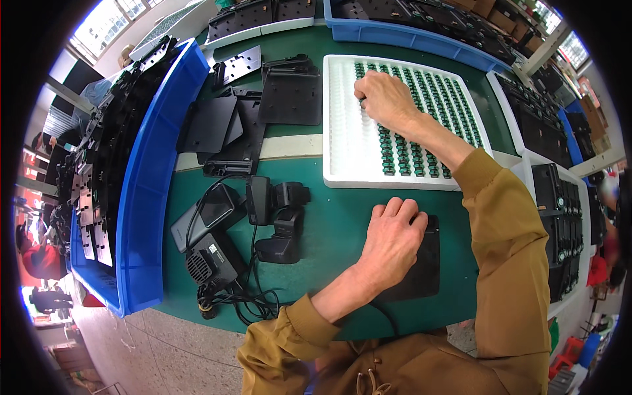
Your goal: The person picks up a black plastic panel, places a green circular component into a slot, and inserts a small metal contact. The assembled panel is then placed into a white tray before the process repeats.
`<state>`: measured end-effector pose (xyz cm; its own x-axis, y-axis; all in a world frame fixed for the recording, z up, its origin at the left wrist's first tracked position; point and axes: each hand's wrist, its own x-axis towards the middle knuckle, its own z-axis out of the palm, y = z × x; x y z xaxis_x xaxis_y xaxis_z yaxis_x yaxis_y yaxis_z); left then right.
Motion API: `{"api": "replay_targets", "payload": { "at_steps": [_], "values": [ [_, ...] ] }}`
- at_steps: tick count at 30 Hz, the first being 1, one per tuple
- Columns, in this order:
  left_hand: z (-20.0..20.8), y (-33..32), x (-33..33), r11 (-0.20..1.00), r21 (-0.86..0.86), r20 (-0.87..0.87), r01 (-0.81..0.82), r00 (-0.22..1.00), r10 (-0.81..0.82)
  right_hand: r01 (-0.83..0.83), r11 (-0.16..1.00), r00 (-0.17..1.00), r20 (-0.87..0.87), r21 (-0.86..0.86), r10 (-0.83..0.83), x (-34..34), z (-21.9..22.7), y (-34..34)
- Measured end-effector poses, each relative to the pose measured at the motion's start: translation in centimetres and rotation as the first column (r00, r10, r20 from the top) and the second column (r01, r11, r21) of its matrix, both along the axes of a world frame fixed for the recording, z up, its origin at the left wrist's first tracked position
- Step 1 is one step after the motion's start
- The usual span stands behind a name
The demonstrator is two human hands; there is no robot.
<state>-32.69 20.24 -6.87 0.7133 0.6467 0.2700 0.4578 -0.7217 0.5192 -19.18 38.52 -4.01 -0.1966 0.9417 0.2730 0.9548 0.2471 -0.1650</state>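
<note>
My right hand (387,99) reaches over a white foam tray (339,158) that holds rows of small green parts (388,158). Its fingers are closed in a pinch at the row on the left of the filled area; the fingertips are hidden, so what they grip does not show. Nearer to me, my left hand (393,238) is curled over the left side of a flat black plate (429,263) on the green table (336,263). Its fingers are bent together, and anything under them is hidden.
Left of my hands lie a black device with cables (214,260), a grey handheld unit (220,204) and black blocks (280,247). Behind them are black panels (289,99). A blue bin (148,191) stands at the left; trays of black assemblies (556,224) line the right.
</note>
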Motion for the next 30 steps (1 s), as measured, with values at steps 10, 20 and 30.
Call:
{"api": "replay_targets", "payload": {
  "at_steps": [10,20,30],
  "values": [
    [-0.1,-0.2,0.0,1.000,0.021,0.040,-0.001,0.999,0.000,-0.019,1.000,0.968,-0.252,-0.022,0.013,1.6,0.4,-0.1],
    [-0.2,0.6,-0.1,1.000,-0.004,0.101,-0.006,0.995,0.006,-0.316,0.882,0.555,-0.822,-0.351,-0.128,5.8,6.3,-12.8],
    [0.0,0.5,0.2,0.999,0.021,0.134,0.026,0.991,-0.029,-0.146,0.845,0.488,-0.781,-0.514,-0.390,6.5,1.7,-23.0]
  ]
}}
